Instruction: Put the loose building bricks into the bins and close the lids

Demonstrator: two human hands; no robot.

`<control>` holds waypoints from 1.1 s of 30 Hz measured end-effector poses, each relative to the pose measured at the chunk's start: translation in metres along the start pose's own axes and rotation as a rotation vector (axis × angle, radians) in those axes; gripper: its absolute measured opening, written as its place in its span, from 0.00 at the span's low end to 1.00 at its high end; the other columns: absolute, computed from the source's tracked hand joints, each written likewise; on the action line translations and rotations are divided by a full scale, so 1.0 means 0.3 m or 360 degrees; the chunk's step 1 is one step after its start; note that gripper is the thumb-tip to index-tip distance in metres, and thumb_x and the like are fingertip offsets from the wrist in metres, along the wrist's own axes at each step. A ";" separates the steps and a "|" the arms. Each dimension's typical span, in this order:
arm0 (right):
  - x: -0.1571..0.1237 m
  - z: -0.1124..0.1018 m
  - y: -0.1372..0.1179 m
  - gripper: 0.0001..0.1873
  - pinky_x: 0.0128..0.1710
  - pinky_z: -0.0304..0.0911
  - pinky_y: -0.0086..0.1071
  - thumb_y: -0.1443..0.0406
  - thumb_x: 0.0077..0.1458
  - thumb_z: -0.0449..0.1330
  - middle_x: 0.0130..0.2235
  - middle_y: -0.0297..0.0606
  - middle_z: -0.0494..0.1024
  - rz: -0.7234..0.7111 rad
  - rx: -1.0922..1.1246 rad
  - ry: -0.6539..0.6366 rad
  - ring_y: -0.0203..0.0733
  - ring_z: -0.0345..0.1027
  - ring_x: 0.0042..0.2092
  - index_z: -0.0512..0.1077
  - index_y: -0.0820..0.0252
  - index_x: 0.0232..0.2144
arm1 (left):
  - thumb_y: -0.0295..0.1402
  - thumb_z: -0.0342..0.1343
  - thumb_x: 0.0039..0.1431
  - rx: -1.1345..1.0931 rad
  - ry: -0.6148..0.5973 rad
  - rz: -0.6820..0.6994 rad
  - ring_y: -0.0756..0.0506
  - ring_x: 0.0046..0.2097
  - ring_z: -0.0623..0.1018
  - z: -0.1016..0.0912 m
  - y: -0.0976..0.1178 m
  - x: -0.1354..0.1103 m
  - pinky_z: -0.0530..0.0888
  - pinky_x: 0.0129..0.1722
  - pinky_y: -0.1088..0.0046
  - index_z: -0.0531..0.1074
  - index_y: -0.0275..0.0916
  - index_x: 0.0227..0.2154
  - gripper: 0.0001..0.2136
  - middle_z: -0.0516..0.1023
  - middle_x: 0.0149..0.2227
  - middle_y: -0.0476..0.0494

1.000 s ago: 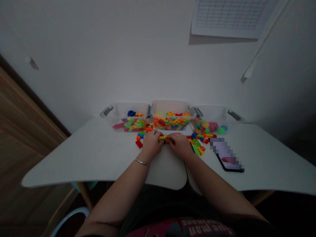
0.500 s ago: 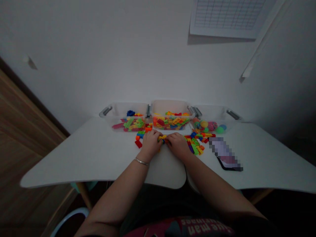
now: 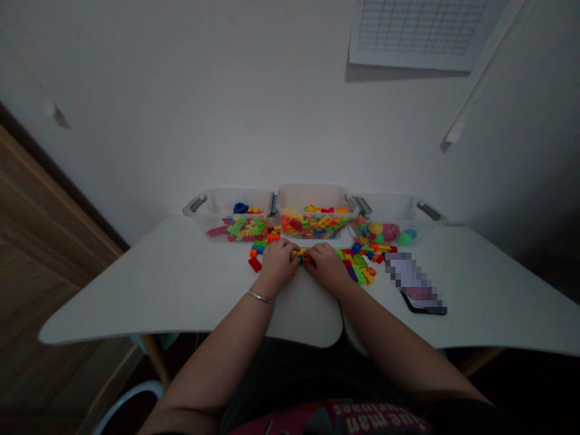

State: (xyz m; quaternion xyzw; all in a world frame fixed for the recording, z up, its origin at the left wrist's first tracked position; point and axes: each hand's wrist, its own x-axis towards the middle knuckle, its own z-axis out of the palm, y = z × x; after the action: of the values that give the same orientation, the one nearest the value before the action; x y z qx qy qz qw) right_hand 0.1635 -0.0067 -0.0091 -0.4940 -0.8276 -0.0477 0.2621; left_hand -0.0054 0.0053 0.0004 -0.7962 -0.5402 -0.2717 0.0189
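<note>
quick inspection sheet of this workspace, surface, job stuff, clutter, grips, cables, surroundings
surface: white table
job's things: small plastic bricks held between both hands
clutter: loose bricks beside the hands; three clear bins holding more bricks and balls; phone, screen pixelated
grips: left hand and right hand both on the bricks
cables: nothing seen
surroundings: white wall, wooden panel

Three plastic bins [image 3: 315,199] stand behind loose bricks [image 3: 357,266].

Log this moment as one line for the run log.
left hand: holding toy bricks | right hand: holding same bricks | near: three clear bins
</note>
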 end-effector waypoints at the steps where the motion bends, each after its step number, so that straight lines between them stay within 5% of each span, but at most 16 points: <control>1: 0.001 0.002 0.004 0.06 0.46 0.62 0.38 0.66 0.56 0.59 0.38 0.42 0.75 0.0020 0.0039 0.0016 0.47 0.65 0.44 0.74 0.59 0.37 | 0.31 0.55 0.56 0.0001 -0.0004 -0.0003 0.40 0.46 0.73 -0.001 0.001 0.000 0.68 0.47 0.61 0.76 0.41 0.40 0.10 0.76 0.41 0.41; 10: 0.019 -0.002 0.036 0.09 0.45 0.65 0.39 0.65 0.55 0.58 0.40 0.42 0.75 0.0196 0.0607 0.0352 0.45 0.68 0.43 0.72 0.58 0.40 | 0.31 0.55 0.57 0.0020 0.0006 0.0017 0.40 0.45 0.74 -0.010 0.000 0.000 0.68 0.45 0.62 0.76 0.41 0.39 0.09 0.76 0.41 0.41; 19: 0.096 -0.168 0.116 0.11 0.46 0.65 0.41 0.64 0.58 0.53 0.45 0.47 0.70 0.0413 0.0440 0.1059 0.48 0.65 0.49 0.73 0.59 0.39 | 0.31 0.54 0.57 -0.0002 -0.0050 0.0014 0.41 0.45 0.73 -0.009 -0.021 0.003 0.68 0.45 0.62 0.76 0.41 0.38 0.08 0.76 0.41 0.42; 24: 0.179 -0.211 0.159 0.10 0.48 0.65 0.42 0.65 0.57 0.53 0.44 0.46 0.73 0.0408 0.0327 0.0991 0.47 0.66 0.47 0.73 0.59 0.37 | 0.31 0.54 0.57 -0.0030 -0.0048 0.0012 0.40 0.45 0.73 -0.015 -0.021 0.002 0.68 0.46 0.61 0.76 0.41 0.38 0.08 0.76 0.41 0.42; 33: 0.223 -0.177 0.170 0.17 0.50 0.61 0.42 0.67 0.59 0.48 0.40 0.46 0.80 0.0360 0.0090 0.0513 0.49 0.71 0.45 0.76 0.63 0.37 | 0.31 0.54 0.57 -0.0013 -0.0055 0.0021 0.40 0.45 0.73 -0.007 -0.029 0.001 0.68 0.46 0.61 0.76 0.41 0.37 0.08 0.76 0.41 0.42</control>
State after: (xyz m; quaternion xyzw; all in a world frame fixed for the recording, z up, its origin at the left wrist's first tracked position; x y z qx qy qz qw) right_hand 0.2021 0.0543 0.0595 -0.5624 -0.7151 -0.0733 0.4086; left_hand -0.0138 0.0086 0.0000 -0.8045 -0.5339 -0.2600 0.0080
